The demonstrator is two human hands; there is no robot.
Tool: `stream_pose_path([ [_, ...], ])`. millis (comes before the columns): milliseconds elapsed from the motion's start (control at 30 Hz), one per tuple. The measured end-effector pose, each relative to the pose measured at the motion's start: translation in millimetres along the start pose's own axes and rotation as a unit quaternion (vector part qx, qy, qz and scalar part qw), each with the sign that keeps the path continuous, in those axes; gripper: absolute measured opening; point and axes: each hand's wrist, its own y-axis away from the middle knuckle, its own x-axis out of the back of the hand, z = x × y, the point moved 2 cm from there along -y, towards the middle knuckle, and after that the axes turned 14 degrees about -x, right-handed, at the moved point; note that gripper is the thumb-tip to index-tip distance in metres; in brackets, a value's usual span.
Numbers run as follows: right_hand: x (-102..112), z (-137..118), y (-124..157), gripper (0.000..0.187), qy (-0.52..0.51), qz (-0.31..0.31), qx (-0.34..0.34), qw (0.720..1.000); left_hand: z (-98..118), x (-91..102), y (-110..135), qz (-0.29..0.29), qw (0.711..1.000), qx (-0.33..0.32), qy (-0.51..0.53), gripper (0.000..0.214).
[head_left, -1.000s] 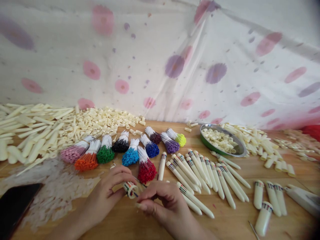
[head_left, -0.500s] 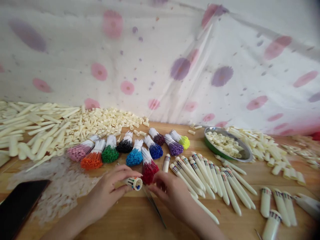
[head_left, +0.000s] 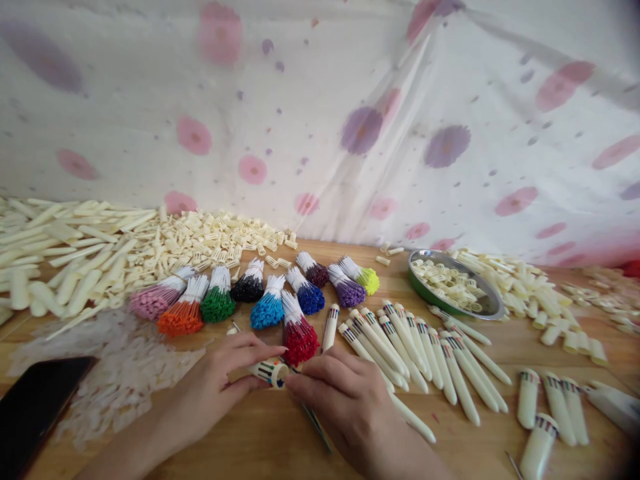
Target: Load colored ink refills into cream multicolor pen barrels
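Observation:
My left hand (head_left: pixel 227 373) is closed round a cream multicolour pen barrel (head_left: pixel 267 371), its slotted open end turned to the right. Coloured pieces show in the slots. At that open end are the pinched fingertips of my right hand (head_left: pixel 345 400); whatever they hold is hidden. Beneath the right hand lies a thin metal tool (head_left: pixel 316 427), partly covered. Just beyond the hands rests a bundle of red-tipped refills (head_left: pixel 300 333), with a light blue bundle (head_left: pixel 270 303) to its left. A finished-looking pen (head_left: pixel 330 327) stands out behind my right hand.
Several cream pens (head_left: pixel 415 347) lie in a row at right, near a metal dish (head_left: pixel 495 303) of small slotted parts. Cream parts (head_left: pixel 210 233) are heaped at the back left. A dark phone (head_left: pixel 45 407) and clear plastic bits (head_left: pixel 120 373) lie at left. A patterned sheet (head_left: pixel 300 100) hangs behind.
My right hand has moved left from beside the red bundle to the barrel's open end. The left hand still holds the barrel, slightly turned. The view has shifted slightly.

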Motion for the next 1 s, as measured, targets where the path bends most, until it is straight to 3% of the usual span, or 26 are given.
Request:
stream_pose_path([
  [300, -3.5, -1.2, -2.5, 0.019, 0.029, -0.035, 0.01, 0.999, 8.8, -4.6, -0.5, -0.01, 1.0, -0.013, 0.008, 0.044],
  [633, 2.5, 0.6, -4.7, 0.019, -0.06, -0.034, -0.067, 0.995, 8.3, -4.3, -1.0, -0.002, 1.0, -0.01, -0.015, 0.044],
  [700, 3.2, 8.5, -4.6, 0.015, -0.074, -0.026, -0.127, 0.989, 8.0, -2.0, -1.4, -0.015, 1.0, 0.001, -0.007, 0.041],
  [767, -4.1, 18.1, -2.7, 0.011, -0.022, -0.066, -0.223, 0.972, 6.1, 1.6, -0.5, -0.018, 0.999, 0.03, 0.016, 0.038],
  [833, -19.9, 25.3, 1.7, 0.012, 0.081, -0.162, -0.294, 0.939, 3.3, 6.4, 1.3, -0.001, 0.997, 0.063, 0.053, 0.034],
  [900, -39.1, 27.7, 7.1, 0.025, 0.168, -0.248, -0.304, 0.904, 1.4, 11.2, 2.7, 0.016, 0.994, 0.073, 0.076, 0.024],
  [1000, -60.9, 26.5, 11.5, 0.021, 0.223, -0.283, -0.274, 0.892, 0.3, 15.1, 2.6, -0.004, 0.996, 0.044, 0.077, 0.01],
])
